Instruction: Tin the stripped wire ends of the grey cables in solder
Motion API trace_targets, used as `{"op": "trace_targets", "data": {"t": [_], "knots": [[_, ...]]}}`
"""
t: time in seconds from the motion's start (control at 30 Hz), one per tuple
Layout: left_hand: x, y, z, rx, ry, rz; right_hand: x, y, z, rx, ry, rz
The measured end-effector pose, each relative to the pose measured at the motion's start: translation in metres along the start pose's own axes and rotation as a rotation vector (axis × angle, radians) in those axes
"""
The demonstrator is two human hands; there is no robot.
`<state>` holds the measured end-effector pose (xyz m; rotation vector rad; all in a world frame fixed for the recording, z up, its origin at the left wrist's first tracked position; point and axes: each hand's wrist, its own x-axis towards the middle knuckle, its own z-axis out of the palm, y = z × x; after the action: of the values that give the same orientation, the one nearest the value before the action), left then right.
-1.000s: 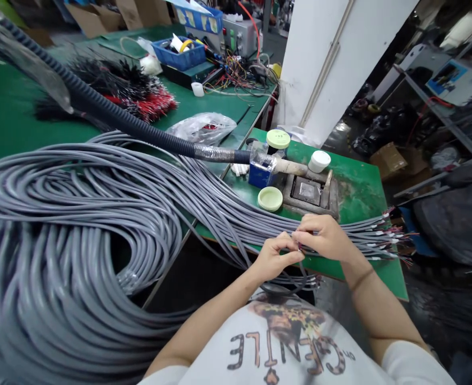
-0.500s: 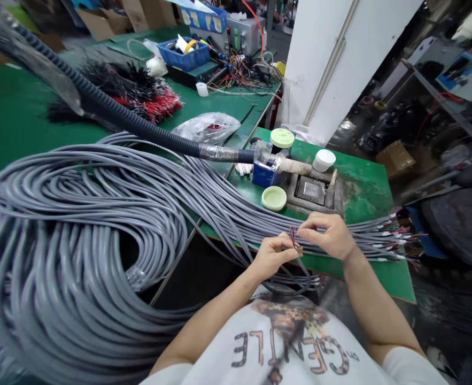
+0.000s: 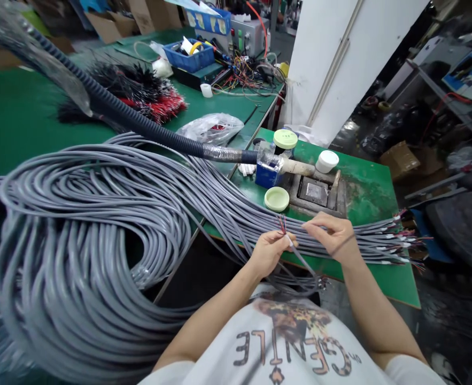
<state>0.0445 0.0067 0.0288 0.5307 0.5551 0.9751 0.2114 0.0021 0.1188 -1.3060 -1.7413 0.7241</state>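
Observation:
My left hand (image 3: pixel 270 252) pinches a grey cable (image 3: pixel 302 259) near its stripped end. Thin coloured wires (image 3: pixel 283 224) fan upward out of that end, and a small white band shows beside my thumb. To the right, my right hand (image 3: pixel 332 235) hovers apart from the wires, thumb and fingertips drawn together, with nothing visible between them. Beneath both hands runs a thick bundle of grey cables (image 3: pixel 236 206), whose wire ends (image 3: pixel 404 235) spread out at the right edge of the green table.
Beyond the hands sit a soldering pot (image 3: pixel 315 191), a pale green lid (image 3: pixel 276 199), a blue box (image 3: pixel 267 175), a green-lidded jar (image 3: pixel 285 140) and a white tub (image 3: pixel 327 160). A ribbed hose (image 3: pixel 139 120) crosses above the coiled cables (image 3: pixel 79 256). Black and red wires (image 3: pixel 139 91) lie behind.
My right hand has drawn away from the wires to the right. My left hand has shifted slightly left with the cable, and the wires now stand clear of the right fingers.

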Motion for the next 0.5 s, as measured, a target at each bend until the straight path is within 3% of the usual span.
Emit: {"op": "trace_targets", "data": {"t": [0.17,0.33,0.4,0.5], "knots": [[0.005,0.015,0.002,-0.216,0.019,-0.111,-0.013,0.014,-0.001,-0.225,-0.104,-0.313],[0.009,0.022,0.008,-0.291,-0.012,-0.114,-0.019,0.020,0.008,-0.349,-0.191,-0.535],[0.007,0.025,0.010,-0.236,-0.034,-0.080,-0.014,0.018,0.009,-0.321,-0.144,-0.546],[-0.001,0.030,0.009,0.019,0.009,0.116,0.005,0.013,0.006,-0.256,0.070,-0.418]]}}
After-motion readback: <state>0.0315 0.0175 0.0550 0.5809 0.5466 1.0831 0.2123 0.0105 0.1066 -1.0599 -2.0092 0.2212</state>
